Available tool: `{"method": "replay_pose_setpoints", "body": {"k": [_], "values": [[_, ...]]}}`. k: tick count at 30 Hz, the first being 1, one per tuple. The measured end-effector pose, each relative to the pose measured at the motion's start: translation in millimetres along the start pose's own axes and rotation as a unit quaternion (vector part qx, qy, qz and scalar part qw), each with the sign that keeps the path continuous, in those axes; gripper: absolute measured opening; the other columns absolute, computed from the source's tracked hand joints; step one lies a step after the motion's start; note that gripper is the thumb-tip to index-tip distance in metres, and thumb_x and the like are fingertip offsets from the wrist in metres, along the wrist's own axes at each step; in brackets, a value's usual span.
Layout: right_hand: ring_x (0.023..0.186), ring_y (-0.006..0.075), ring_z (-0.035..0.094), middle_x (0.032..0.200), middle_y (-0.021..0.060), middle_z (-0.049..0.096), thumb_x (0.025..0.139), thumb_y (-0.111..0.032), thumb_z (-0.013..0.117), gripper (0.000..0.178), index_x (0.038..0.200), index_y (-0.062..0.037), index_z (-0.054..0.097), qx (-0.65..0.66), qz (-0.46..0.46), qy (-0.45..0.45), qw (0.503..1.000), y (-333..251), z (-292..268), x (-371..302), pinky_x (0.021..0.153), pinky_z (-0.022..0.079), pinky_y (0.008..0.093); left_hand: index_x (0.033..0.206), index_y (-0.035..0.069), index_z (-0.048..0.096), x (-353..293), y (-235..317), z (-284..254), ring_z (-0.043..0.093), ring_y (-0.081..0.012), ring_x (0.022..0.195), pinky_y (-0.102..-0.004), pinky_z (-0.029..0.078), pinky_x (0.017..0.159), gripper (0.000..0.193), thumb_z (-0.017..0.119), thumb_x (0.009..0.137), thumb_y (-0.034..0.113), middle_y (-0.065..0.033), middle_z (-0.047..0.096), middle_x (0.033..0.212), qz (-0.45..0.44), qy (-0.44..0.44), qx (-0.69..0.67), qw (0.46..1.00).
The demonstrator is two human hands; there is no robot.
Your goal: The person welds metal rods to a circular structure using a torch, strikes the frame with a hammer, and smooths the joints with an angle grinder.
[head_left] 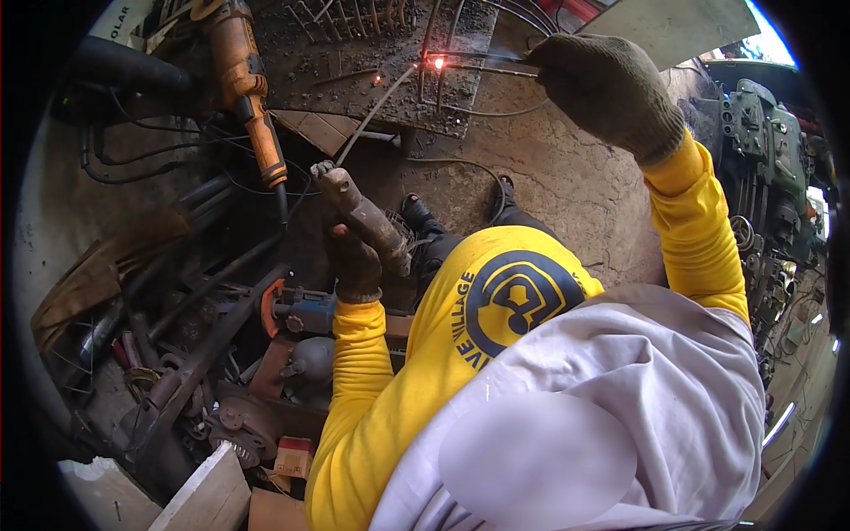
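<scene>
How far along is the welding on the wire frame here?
Done: several wires already lie joined on the wire frame. In hand: the left hand holds the electrode holder, a glowing weld spot shows; the right hand steadies a wire. What remains cannot be told.

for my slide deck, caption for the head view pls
Gloved left hand holds a welding holder, gloved right hand steadies a wire frame.

I see an orange angle grinder (248, 93) lying upper left, a blue power tool (299, 310) among scrap metal (177, 354), and green machinery (761, 133) at right.
</scene>
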State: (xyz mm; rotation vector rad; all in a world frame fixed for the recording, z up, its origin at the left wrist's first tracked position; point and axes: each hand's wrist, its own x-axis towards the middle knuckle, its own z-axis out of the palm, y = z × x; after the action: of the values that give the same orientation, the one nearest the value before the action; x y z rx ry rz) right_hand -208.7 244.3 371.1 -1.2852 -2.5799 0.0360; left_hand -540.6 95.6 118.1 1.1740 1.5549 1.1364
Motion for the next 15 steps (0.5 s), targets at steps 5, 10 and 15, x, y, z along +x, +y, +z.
{"method": "replay_pose_setpoints", "body": {"k": [5,10,15], "values": [[0.075,0.0331,0.069,0.082,0.0118,0.070,0.087,-0.019,0.067,0.013,0.098,-0.0124,0.070,0.005,0.048,-0.021,0.999,-23.9,-26.2,-10.7,0.067,0.057,0.0412,0.122,0.007,0.055,-5.4,-11.7,-12.2,0.066,-0.0297,0.081,-0.0409,0.053,0.072,0.045,0.048,0.102,0.047,-0.0129,0.067,0.096,0.162,0.036,0.166,0.972],[0.074,0.0335,0.069,0.082,0.0124,0.070,0.086,-0.018,0.068,0.014,0.098,-0.0123,0.070,0.044,0.060,-0.037,0.997,-26.6,-9.6,-32.5,0.067,0.057,0.0417,0.132,0.011,0.047,-4.5,-20.5,-6.4,0.065,-0.0324,0.082,-0.0426,0.052,0.071,0.044,0.056,0.097,0.036,-0.0139,0.065,0.098,0.267,0.066,0.255,0.927],[0.071,0.0333,0.068,0.077,0.0115,0.068,0.086,-0.021,0.067,0.011,0.093,-0.0128,0.068,-0.014,0.056,-0.026,0.998,-36.5,4.4,-27.7,0.062,0.055,0.0430,0.148,0.018,0.037,3.2,-71.0,-19.9,0.066,-0.0312,0.076,-0.0418,0.053,0.066,0.068,0.073,0.091,0.025,-0.0108,0.066,0.094,0.204,-0.003,0.134,0.970]]}}
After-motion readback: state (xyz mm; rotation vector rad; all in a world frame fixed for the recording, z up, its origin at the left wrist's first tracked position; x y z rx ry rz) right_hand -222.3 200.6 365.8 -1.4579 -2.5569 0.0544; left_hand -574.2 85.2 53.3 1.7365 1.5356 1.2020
